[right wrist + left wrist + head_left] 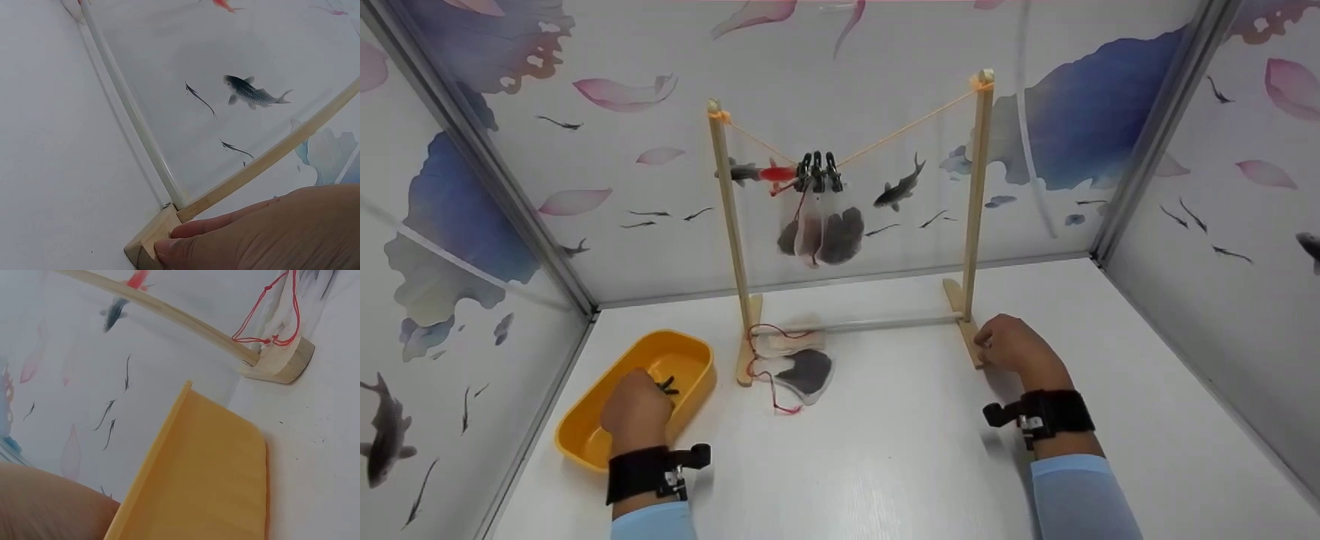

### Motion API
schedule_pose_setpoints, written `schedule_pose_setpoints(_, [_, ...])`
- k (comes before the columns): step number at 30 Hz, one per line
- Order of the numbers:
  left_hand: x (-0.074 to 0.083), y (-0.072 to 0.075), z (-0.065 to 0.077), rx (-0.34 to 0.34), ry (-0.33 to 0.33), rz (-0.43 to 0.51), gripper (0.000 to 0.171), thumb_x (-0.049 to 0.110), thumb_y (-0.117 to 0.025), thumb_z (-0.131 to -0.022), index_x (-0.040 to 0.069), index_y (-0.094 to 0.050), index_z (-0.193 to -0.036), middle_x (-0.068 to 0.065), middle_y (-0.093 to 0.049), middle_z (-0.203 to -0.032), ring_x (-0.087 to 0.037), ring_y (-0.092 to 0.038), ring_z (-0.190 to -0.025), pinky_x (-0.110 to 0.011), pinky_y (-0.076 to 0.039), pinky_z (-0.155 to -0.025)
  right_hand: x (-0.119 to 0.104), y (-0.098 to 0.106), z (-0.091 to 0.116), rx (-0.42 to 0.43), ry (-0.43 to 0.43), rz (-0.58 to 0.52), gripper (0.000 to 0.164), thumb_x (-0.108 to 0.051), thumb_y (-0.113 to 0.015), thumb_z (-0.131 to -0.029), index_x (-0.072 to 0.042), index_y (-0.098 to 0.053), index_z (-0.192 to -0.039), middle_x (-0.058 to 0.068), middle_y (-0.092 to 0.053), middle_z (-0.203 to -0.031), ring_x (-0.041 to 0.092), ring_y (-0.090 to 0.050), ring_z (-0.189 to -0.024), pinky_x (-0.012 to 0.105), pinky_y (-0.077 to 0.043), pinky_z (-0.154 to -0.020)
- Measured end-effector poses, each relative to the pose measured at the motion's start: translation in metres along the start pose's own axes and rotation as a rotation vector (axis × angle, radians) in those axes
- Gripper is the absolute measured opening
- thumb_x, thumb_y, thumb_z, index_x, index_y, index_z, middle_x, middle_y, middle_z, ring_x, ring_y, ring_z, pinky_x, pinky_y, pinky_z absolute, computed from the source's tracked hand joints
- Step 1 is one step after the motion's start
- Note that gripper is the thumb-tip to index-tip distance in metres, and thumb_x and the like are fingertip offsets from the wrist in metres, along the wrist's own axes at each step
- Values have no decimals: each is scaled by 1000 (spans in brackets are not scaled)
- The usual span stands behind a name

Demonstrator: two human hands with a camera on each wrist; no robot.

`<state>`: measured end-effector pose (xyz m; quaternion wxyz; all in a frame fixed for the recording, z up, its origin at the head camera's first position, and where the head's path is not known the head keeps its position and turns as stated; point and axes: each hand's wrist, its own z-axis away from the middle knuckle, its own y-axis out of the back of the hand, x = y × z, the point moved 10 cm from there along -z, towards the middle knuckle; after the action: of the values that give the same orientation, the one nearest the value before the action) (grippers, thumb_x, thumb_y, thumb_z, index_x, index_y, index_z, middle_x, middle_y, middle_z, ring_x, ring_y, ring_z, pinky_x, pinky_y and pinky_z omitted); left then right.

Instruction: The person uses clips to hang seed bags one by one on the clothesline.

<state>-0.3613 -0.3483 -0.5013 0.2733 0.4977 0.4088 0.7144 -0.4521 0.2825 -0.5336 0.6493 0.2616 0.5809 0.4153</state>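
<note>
Here, the left hand [637, 409] is inside the yellow tray [682, 358], its fingertips hidden, so their hold cannot be told; dark clips [667, 388] show just beside its right edge, well apart from the right hand [1016, 345], which pinches a wooden foot [970, 343].

Left hand [637, 409] has its fingers down in the yellow rounded-rectangular plastic tub [690, 356], with small black clips [666, 385] just to their right. Further right of those fingers, two flat red-corded pouches [808, 373] lie beside the left foot [744, 367] of the tan two-post wooden frame [979, 202]. Right hand [1016, 345]? Fingers on the frame's right foot [971, 341]. Ahead of and between both sets of fingers, more pouches [840, 236] hang off the thin orange string [911, 135].
</note>
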Motion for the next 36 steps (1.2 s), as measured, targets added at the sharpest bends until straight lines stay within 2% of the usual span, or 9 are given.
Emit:
schedule_pose_setpoints(2, [-3, -13, -12, 39, 10, -41, 47, 10, -73, -98, -4, -66, -143, -30, -73, -128, -42, -71, -97, -51, -60, -76, 0, 1, 0, 1, -2, -3, 39, -6, -70, -107, 7, -73, -143, 31, -70, -147, 49, -68, -135, 60, -59, -110])
schedule_pose_setpoints(3, [0, -17, -13, 66, 31, -72, 49, 7, -69, -100, -7, -63, -146, -35, -71, -131, -47, -70, -99, -55, -60, -76, 0, 1, 0, 1, 0, -1, 39, -6, -70, -107, 7, -73, -143, 31, -70, -147, 49, -68, -135, 60, -60, -110])
schedule_pose_setpoints(9, [-2, -21, -14, 56, 48, -80, 16, 5, -63, -101, -9, -71, -106, -24, -68, -97, -37, -65, -80, -45, -54, -64, 2, 1, -1, 6, 6, 2, 38, -7, -71, -106, 7, -73, -142, 31, -71, -146, 49, -69, -134, 59, -60, -108])
schedule_pose_setpoints(15, [-3, -18, -13, 66, 60, -72, 18, 10, -65, -102, -8, -68, -107, -22, -68, -96, -35, -64, -81, -44, -52, -67, 1, 0, -2, 2, 15, 2, 37, -7, -71, -107, 7, -74, -141, 31, -70, -146, 49, -68, -134, 60, -60, -110])
schedule_pose_setpoints(20, [6, -6, -12, 182, 22, 22, 22, 12, -72, -100, -9, -71, -103, -24, -72, -96, -36, -66, -81, -44, -54, -67, -1, 0, 0, -1, 10, -6, 37, -7, -72, -108, 8, -73, -142, 31, -69, -148, 50, -67, -137, 59, -59, -112])
schedule_pose_setpoints(23, [26, 4, -8, 226, -31, 114, 36, 18, -77, -104, -13, -75, -123, -32, -76, -120, -44, -73, -100, -53, -62, -81, -2, 1, 0, -3, 2, -5, 38, -7, -72, -107, 8, -72, -142, 30, -69, -149, 50, -67, -138, 59, -58, -113])
schedule_pose_setpoints(27, [69, 13, 2, 244, -114, 231, 57, 26, -77, -109, -8, -65, -152, -33, -65, -150, -49, -67, -134, -61, -58, -113, -5, 2, 0, 2, -1, 6, 39, -9, -72, -107, 7, -72, -142, 30, -69, -149, 49, -66, -138, 61, -57, -114])
schedule_pose_setpoints(30, [106, 14, 14, 256, -180, 301, 58, 30, -78, -110, -1, -64, -157, -26, -65, -150, -43, -67, -135, -56, -59, -115, -14, 7, 2, 23, 9, 8, 40, -15, -70, -110, 5, -71, -145, 30, -66, -153, 50, -64, -141, 63, -56, -115])
schedule_pose_setpoints(36, [179, 2, 41, 259, -371, 366, 55, 32, -86, -104, 9, -72, -152, -15, -71, -142, -32, -71, -124, -49, -64, -102, -54, 32, 16, 133, 58, -40, 41, -25, -72, -112, -3, -73, -147, 27, -73, -144, 46, -71, -131, 59, -62, -103])
